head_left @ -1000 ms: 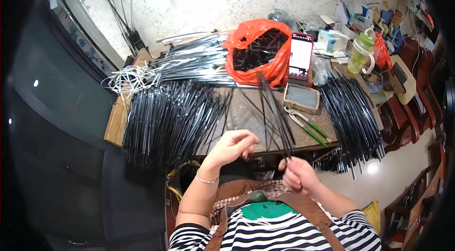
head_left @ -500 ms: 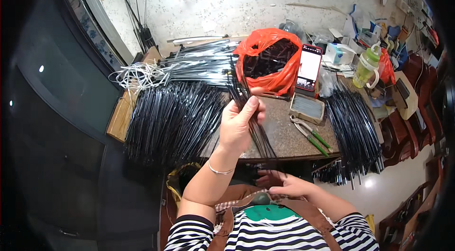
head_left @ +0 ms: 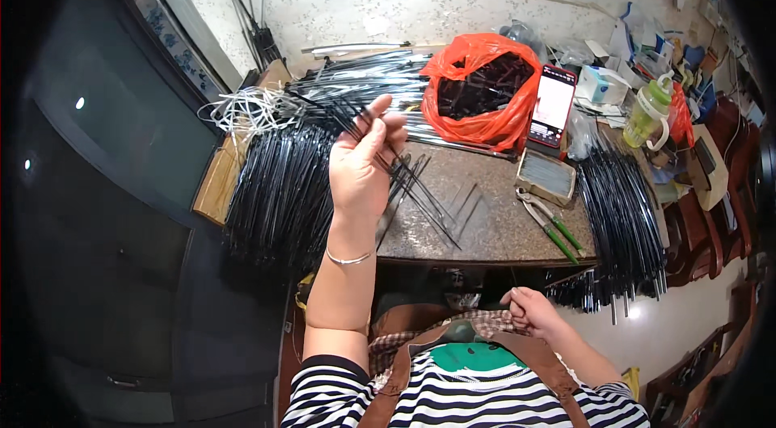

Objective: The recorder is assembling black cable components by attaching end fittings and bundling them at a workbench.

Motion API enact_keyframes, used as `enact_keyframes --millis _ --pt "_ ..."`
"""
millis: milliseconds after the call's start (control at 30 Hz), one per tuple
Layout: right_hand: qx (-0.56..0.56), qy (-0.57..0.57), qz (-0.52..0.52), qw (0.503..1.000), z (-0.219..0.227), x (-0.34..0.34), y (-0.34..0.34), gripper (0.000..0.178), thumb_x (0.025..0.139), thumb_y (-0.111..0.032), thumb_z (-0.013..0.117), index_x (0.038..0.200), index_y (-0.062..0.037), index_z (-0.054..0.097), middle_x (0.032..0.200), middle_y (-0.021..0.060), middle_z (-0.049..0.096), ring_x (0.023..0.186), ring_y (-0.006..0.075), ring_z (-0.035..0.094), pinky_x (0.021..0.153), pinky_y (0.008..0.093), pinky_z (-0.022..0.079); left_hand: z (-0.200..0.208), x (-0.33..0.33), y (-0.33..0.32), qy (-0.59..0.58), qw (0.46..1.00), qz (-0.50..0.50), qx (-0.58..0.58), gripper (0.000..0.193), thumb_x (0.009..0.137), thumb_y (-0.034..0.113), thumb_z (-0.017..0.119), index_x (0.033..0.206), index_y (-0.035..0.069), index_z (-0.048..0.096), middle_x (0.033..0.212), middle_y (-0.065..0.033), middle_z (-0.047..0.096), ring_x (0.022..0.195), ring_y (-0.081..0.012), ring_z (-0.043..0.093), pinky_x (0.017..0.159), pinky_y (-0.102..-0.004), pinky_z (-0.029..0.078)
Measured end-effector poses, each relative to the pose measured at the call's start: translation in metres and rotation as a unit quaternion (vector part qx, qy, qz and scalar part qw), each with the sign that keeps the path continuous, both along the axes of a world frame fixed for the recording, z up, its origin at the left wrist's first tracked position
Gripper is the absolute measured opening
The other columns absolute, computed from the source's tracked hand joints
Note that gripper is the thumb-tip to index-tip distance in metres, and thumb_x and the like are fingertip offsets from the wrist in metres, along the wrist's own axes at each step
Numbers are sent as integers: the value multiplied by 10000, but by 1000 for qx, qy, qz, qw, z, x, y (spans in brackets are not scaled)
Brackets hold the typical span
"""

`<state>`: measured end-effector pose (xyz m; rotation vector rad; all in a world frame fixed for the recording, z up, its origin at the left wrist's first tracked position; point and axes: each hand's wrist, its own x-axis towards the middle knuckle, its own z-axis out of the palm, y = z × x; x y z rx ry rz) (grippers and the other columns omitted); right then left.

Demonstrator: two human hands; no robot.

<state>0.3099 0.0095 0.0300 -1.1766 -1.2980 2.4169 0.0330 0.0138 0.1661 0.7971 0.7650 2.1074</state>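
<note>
Over the speckled tabletop (head_left: 505, 238), toward ten o'clock, slim straight black strips (head_left: 343, 118) slant lengthwise from ten to four o'clock, grasped by the left hand (head_left: 362, 161); at five o'clock, the right hand (head_left: 533, 312) curls, contents unclear.

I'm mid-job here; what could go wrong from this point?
The loose black strips in the left hand jut out both ways and might snag on the left black pile.

The right black bundle overhangs the table's front edge, so a bump could shift it.

The green-handled pliers lie near that edge and might get knocked off.
</note>
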Motion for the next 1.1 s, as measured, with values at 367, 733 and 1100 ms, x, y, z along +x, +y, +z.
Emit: enact_keyframes --millis 367,733,1100 --pt "169 -92 62 979 0 -14 31 257 820 -223 338 858 -33 506 489 -4 422 414 53 380 376 187 324 63 28 -9 214 953 115 182 352 823 217 349 983 -89 419 451 62 225 380 -17 175 364 -179 149" --pt "342 29 9 939 40 -35 33 231 801 -209 381 795 -3 484 478 58 453 432 136 444 424 243 362 -14 72 28 80 971 38 -221 310 804 242 398 928 -33 466 719 -100 534 560 -133 505 470 -202 385" --pt "360 210 -178 892 57 -68 99 484 640 -51 571 1080 -13 374 934 58 496 789 159 505 683 290 418 -57 72 -5 302 881 -314 -185 129 717 85 490 754 -18 557 635 -33 527 561 -99 488 504 -219 376"
